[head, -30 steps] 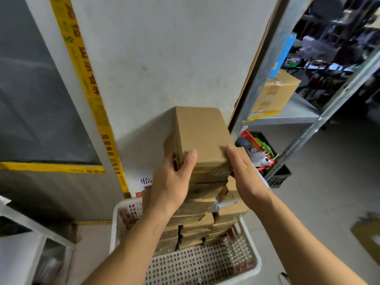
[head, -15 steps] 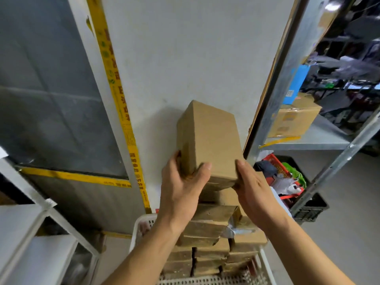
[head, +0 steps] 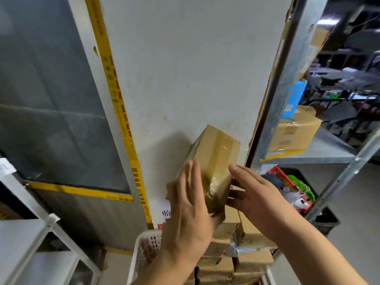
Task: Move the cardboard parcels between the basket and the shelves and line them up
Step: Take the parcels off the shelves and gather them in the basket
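Observation:
A taped cardboard parcel (head: 213, 157) is tilted in the air in front of a white wall, above the stack. My left hand (head: 189, 206) grips its near left side, thumb under it. My right hand (head: 255, 198) rests flat against its right side with fingers extended. Beneath them a stack of cardboard parcels (head: 242, 249) rises out of a white perforated basket (head: 144, 249) at the bottom centre.
A white shelf unit (head: 24, 233) stands at the lower left. A grey metal rack (head: 320, 153) at the right holds a larger cardboard box (head: 294, 132), with a black crate of mixed items (head: 292, 188) below it. Yellow tape (head: 121, 112) runs down the wall.
The parcel has been lifted off the stack and turned so its taped face shows, tilting to the right. The view has swung up and to the left.

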